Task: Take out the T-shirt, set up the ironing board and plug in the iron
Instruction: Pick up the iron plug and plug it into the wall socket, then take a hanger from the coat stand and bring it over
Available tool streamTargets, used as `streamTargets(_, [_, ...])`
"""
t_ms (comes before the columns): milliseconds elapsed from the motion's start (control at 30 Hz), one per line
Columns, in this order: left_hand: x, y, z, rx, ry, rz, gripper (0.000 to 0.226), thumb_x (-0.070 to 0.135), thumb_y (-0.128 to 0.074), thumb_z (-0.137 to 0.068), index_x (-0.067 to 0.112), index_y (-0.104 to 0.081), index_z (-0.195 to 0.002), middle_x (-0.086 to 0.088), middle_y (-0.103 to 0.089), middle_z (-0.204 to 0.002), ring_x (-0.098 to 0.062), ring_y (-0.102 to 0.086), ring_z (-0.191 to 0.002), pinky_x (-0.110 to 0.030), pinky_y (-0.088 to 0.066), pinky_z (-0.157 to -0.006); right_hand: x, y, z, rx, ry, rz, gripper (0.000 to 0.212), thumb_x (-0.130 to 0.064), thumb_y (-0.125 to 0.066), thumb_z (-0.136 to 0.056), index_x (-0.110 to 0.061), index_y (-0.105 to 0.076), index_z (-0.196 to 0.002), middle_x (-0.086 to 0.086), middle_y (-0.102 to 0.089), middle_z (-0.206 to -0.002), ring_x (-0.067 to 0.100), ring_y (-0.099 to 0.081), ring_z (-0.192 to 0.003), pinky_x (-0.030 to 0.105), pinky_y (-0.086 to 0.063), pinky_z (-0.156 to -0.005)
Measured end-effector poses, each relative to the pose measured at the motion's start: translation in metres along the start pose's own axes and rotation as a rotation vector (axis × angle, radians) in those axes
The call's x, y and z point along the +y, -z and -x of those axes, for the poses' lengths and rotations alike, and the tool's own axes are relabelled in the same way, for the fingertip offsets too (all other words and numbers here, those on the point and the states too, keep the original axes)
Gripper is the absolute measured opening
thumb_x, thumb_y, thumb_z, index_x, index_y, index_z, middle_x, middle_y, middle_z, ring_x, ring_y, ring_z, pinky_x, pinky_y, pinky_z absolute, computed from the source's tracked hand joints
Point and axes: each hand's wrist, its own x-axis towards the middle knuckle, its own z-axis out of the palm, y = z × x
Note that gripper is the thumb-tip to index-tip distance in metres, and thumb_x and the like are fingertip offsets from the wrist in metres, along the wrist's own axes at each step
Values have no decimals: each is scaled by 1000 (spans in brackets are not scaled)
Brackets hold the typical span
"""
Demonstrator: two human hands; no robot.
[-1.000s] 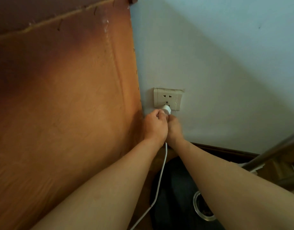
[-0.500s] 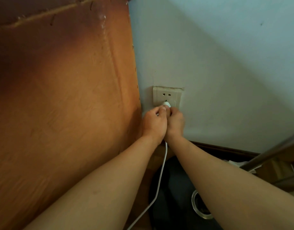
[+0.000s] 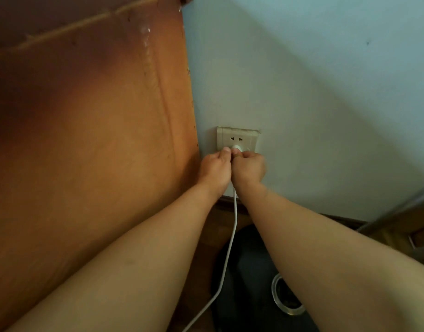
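A white plug (image 3: 236, 147) sits against the lower part of the cream wall socket (image 3: 237, 137), low on the pale wall. My left hand (image 3: 215, 171) and my right hand (image 3: 248, 170) are pressed together just below it, both pinching the plug with fingertips. Its white cord (image 3: 230, 245) hangs down between my forearms and curves off to the lower left. The socket's upper two-pin holes are free. The iron, the ironing board and the T-shirt are out of view.
A tall brown wooden furniture panel (image 3: 86, 152) stands right beside the socket on the left. Below are a dark baseboard (image 3: 338, 218), a dark object on the floor (image 3: 249, 271), a round metal-rimmed thing (image 3: 286, 299) and a grey metal tube (image 3: 397, 209) at right.
Both hands have pushed the plug up from just under the socket plate onto its lower outlet. The cord has followed.
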Motion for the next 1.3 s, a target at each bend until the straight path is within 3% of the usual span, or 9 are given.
streamTargets(67, [16,6,19,62,-46,-22,38,26,-38,-98,7,-70,-87,-14,-68,-88,-25,-60,-84,-23,-43,-69,-9,5,11,-57,-29,9,32,-36,-55,-89,-18,-55,-62,12,-68,-79,31,-66,-81,36,-56,-76])
streamTargets(200, [46,14,41,200,-134,-53,41,20,-40,-97,16,-41,-55,-1,-42,-58,-19,-40,-68,-28,-28,-56,-31,17,33,-45,18,-34,43,-32,-53,-93,-14,-51,-55,5,-54,-56,24,-54,-63,33,-43,-63])
streamTargets(300, [72,23,57,315,-218,-32,35,16,-42,-94,10,-43,-60,-12,-53,-69,-27,-44,-72,-26,-20,-57,-60,28,55,9,131,-36,45,-32,-52,-93,-13,-46,-52,5,-47,-52,22,-48,-59,34,-38,-60])
streamTargets(400, [98,24,76,419,-260,65,25,12,-44,-92,-4,-60,-80,-25,-64,-93,-35,-56,-89,-33,-32,-68,-90,41,79,30,201,-21,51,-34,-51,-94,-13,-37,-50,4,-41,-49,20,-39,-54,32,-32,-57])
streamTargets(567, [145,26,122,486,-127,312,28,10,-41,-92,4,-65,-106,-14,-65,-112,-28,-58,-105,-27,-39,-86,-146,74,125,4,301,123,54,-34,-43,-97,-13,-35,-48,3,-37,-50,25,-37,-65,28,-26,-60])
streamTargets(733, [213,60,170,458,-30,379,33,13,-36,-95,11,-62,-115,-4,-62,-121,-20,-55,-113,-27,-38,-96,-209,94,176,0,302,147,51,-38,-47,-94,-15,-40,-49,1,-43,-49,22,-43,-60,32,-35,-65])
streamTargets(933, [282,149,194,479,-63,310,31,15,-36,-96,16,-60,-115,2,-60,-119,-16,-58,-107,-24,-43,-92,-296,78,250,-16,341,168,44,-33,-45,-95,-13,-53,-57,-1,-54,-54,13,-49,-53,31,-38,-59])
streamTargets(1100, [325,247,220,496,-98,149,30,14,-38,-94,16,-61,-113,-1,-63,-113,-20,-59,-104,-32,-45,-92,-362,42,322,-88,346,173,37,-36,-46,-96,-12,-60,-70,5,-65,-67,25,-61,-69,41,-49,-73])
streamTargets(1300, [386,356,273,477,-153,-30,27,12,-39,-96,11,-61,-113,1,-59,-113,-5,-52,-81,-8,-36,-68,-434,10,424,-227,347,220,34,-42,-46,-94,-17,-64,-78,0,-67,-73,23,-64,-73,36,-49,-68])
